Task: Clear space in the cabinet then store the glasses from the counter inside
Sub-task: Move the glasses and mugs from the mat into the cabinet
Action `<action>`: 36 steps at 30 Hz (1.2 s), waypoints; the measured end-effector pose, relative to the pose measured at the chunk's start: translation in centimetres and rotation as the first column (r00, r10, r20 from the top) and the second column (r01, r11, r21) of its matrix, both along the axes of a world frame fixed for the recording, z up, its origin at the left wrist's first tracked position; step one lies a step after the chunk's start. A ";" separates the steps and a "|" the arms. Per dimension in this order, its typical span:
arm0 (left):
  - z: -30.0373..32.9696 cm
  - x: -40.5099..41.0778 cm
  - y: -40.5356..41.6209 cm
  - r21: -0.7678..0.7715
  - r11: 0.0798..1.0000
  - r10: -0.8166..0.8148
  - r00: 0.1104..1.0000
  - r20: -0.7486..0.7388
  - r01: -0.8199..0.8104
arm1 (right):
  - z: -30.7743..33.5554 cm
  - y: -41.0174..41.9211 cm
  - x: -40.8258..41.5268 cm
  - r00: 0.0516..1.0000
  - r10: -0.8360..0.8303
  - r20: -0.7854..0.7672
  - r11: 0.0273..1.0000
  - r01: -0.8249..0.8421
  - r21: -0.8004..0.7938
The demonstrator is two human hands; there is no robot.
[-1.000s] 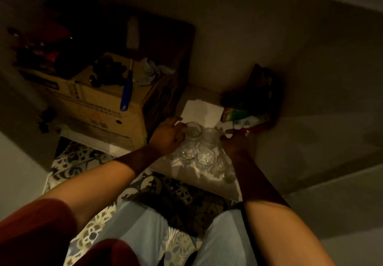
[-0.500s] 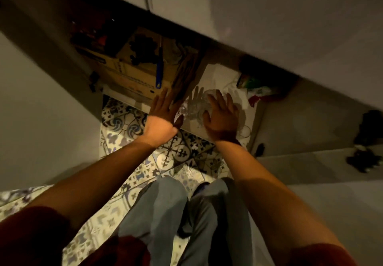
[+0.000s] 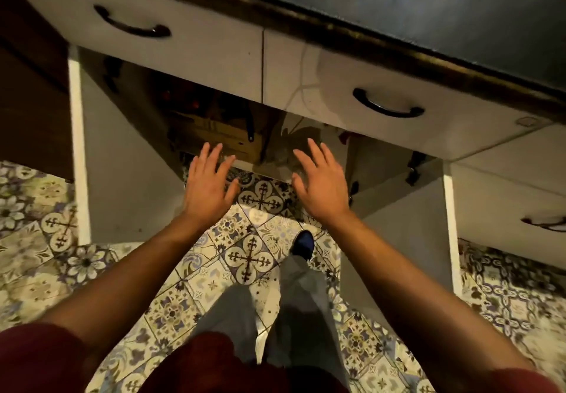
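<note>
Below the counter, open cabinet: the view now takes in drawer fronts and floor, where a second ago it sat close over the shelf.
Change: both hands have come off the glasses and out of the cabinet; the person appears to have stood up from the shelf.
Left hand: fingers spread and straight, holding nothing, over the floor at the cabinet mouth.
Right hand: the same, apart from the left, empty.
Glasses: faint clear shapes on the pale shelf between the hands; number cannot be told here.
Task reading: this batch looks stored; whether more wait on the counter is out of view.
Cardboard box: brown, matt, square-edged, left of the glasses.
Drawer handles: dark, curved, glossy metal on flat off-white fronts.
Floor tiles: glazed, patterned with crosses and flowers.
</note>
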State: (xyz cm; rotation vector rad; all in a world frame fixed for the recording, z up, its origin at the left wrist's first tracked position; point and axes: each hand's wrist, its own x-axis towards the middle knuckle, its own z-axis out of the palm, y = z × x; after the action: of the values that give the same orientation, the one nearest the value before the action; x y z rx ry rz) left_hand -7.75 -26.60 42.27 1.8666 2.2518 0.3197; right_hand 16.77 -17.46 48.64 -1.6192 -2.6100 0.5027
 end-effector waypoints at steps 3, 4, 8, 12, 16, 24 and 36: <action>4.2 -1.0 -3.1 -0.010 1.000 0.016 1.000 -0.010 -0.017 | 3.6 -2.9 0.3 1.000 0.016 0.023 1.000 -0.016 0.003; 5.5 -1.3 -3.9 -0.006 1.000 0.020 1.000 -0.017 -0.020 | 4.7 -3.6 0.6 0.999 0.020 0.035 1.000 -0.020 0.016; 9.2 -1.9 -6.5 -0.003 0.999 0.050 0.999 -0.005 -0.050 | 9.0 -5.5 2.0 0.999 -0.034 0.026 0.997 0.032 0.070; 11.6 -1.8 -8.4 0.002 0.996 0.093 0.995 0.032 -0.093 | 12.1 -7.2 4.1 0.998 -0.063 0.012 0.991 0.061 0.121; 13.4 -0.8 -10.5 0.009 0.988 0.155 0.986 0.068 -0.156 | 14.2 -8.3 7.6 0.994 -0.110 0.001 0.986 0.108 0.127; 14.4 1.5 -14.7 0.030 0.964 0.263 0.963 0.066 -0.265 | 16.7 -10.6 16.3 0.976 -0.213 -0.045 0.963 0.217 0.162; 11.0 -0.3 -20.6 -0.172 0.919 0.339 0.934 -0.109 -0.354 | 12.8 -14.4 27.1 0.822 -0.569 -0.007 0.822 0.569 0.008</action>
State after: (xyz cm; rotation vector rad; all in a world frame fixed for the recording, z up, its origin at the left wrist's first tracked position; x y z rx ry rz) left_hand -8.06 -47.18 53.30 1.4051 2.5622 0.0794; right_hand 43.91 -31.85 61.39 -2.2501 -1.9480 0.4428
